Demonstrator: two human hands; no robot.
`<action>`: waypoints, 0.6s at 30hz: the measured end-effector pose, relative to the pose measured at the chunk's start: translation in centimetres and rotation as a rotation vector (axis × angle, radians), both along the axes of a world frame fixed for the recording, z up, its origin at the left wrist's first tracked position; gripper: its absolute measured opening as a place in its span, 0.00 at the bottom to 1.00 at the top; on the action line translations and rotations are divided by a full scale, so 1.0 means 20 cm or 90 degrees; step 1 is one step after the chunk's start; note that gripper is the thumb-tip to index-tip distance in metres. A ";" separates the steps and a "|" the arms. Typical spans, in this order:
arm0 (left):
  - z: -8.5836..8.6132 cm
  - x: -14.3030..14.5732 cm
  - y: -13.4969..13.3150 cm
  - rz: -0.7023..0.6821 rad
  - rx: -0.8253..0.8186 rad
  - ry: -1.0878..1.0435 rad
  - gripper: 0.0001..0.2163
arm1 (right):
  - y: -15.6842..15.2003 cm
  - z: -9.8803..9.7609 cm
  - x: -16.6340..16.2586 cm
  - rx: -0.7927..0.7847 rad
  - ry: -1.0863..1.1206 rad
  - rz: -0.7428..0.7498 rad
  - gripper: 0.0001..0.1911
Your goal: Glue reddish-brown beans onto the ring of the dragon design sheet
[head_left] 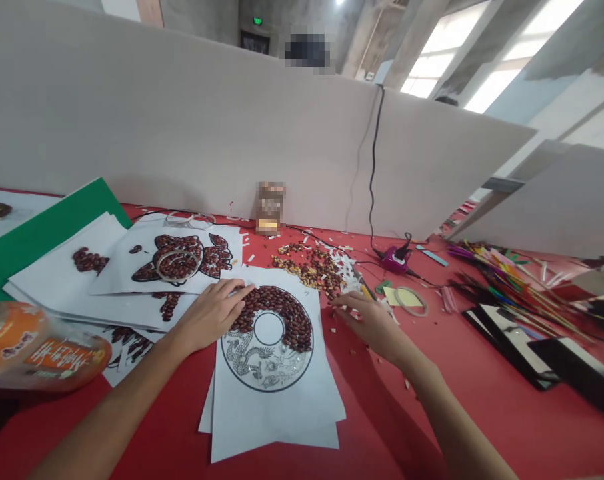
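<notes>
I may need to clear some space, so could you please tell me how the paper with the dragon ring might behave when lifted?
The paper looks thin, so it should flex. Beans packed over part of the ring may make it sag. Any loose ones could slide off; I can't tell whether they're fixed.

I counted two hands from my end, the left hand [215,310] and the right hand [365,321], flanking one dragon ring drawing [267,373]. Right of that drawing were one purple power hub [396,260], one blue strip [432,256], one yellow note [396,297] and one tape ring [413,314]. Left of it were one green board [57,225] and one orange-labelled jar [57,355]. Its beans [282,310] were too many for me to count.
</notes>
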State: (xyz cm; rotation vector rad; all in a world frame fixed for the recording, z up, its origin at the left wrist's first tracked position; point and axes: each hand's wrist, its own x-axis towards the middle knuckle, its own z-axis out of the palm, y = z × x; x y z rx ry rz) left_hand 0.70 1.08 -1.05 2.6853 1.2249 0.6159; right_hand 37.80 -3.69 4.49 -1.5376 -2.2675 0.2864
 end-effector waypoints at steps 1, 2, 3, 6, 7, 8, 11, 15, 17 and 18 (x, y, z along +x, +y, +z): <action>0.00 0.00 0.00 0.004 0.003 -0.003 0.21 | -0.01 -0.01 0.01 -0.007 -0.014 0.011 0.12; -0.01 0.00 0.00 0.008 0.001 -0.008 0.21 | -0.01 -0.03 0.01 -0.015 -0.027 0.018 0.12; -0.01 0.00 0.00 0.010 -0.004 -0.012 0.22 | -0.02 -0.04 0.01 -0.022 -0.036 0.021 0.11; 0.00 0.00 0.00 0.006 -0.027 -0.024 0.22 | -0.01 -0.07 0.01 -0.038 -0.050 0.020 0.11; 0.00 0.00 0.00 0.003 -0.031 -0.028 0.22 | -0.01 -0.08 0.01 -0.043 -0.054 0.016 0.12; 0.01 0.00 0.00 0.000 -0.033 -0.032 0.21 | -0.01 -0.08 0.00 -0.047 -0.057 0.010 0.12; 0.01 0.00 0.00 -0.006 -0.032 -0.037 0.20 | 0.02 -0.05 -0.05 -0.059 -0.039 -0.013 0.10; 0.02 0.00 0.00 -0.024 -0.034 -0.032 0.20 | 0.14 -0.02 -0.20 -0.038 0.052 -0.018 0.06; 0.02 0.00 0.00 -0.027 -0.037 -0.033 0.20 | 0.22 -0.03 -0.28 -0.024 0.077 0.003 0.06; 0.02 0.00 0.00 -0.024 -0.039 -0.034 0.20 | 0.27 -0.05 -0.32 -0.022 0.080 0.013 0.05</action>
